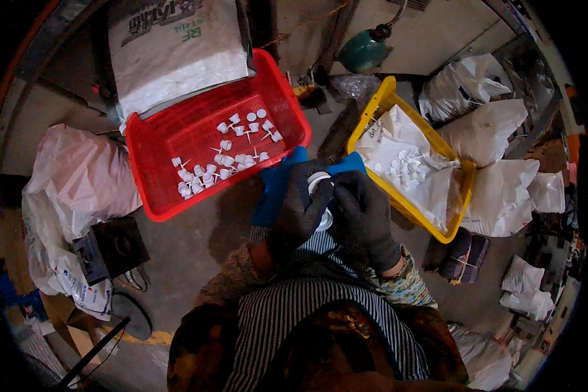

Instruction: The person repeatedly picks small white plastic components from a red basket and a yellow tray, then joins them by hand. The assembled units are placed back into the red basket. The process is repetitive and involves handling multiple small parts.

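Both my hands wear dark grey gloves and meet in front of my striped apron. My left hand (pixel 298 208) is closed around a white round plastic cap (pixel 317 179), whose rim shows at the fingertips. Lower down, between the hands, another white piece (pixel 325 221) shows, partly covered by the fingers. My right hand (pixel 367 212) presses its fingers together beside the cap; what they pinch is hidden. Ahead on the left, a red plastic basket (pixel 151 189) holds several white caps with thin stems (pixel 210 175). A yellow basket (pixel 465 196) at the right holds more small white parts (pixel 408 168) on a white bag.
A white printed sack (pixel 179 55) lies over the red basket's far edge. Stuffed bags (pixel 487 130) line the right side, and a pinkish bag (pixel 78 173) sits at the left. Nearer stand a black box (pixel 114 245) and a round-based stand (pixel 132 315). A green lamp (pixel 362 51) hangs ahead.
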`<act>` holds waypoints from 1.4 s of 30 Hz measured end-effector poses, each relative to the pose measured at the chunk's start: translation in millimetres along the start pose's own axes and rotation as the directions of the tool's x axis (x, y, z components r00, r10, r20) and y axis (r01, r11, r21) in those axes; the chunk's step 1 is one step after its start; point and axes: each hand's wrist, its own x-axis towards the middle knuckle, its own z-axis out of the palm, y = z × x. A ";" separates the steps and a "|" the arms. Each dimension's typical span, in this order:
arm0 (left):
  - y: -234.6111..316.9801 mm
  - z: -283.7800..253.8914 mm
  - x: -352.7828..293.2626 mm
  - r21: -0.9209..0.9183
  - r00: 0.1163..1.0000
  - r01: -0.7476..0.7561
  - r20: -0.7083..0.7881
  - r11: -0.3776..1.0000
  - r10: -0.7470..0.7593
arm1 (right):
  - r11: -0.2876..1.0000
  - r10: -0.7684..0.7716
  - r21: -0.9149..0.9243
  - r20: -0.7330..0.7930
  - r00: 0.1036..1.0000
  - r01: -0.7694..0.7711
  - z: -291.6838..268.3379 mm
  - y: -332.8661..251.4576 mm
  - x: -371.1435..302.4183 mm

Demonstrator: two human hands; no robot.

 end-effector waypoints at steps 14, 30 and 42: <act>22.0 5.9 2.4 -0.183 0.997 0.075 0.019 0.980 -0.073 | 0.828 0.112 0.546 0.064 0.992 -0.128 11.7 16.6 -5.6; -9.8 1.4 -5.1 -0.135 0.973 -0.043 0.218 0.990 0.072 | 0.913 0.260 0.223 0.326 0.909 -0.341 -26.1 4.9 -6.6; 18.0 13.0 -15.7 0.010 0.976 0.047 0.214 0.999 -0.049 | 0.989 0.008 0.136 0.390 0.921 -0.066 -46.1 16.9 -7.5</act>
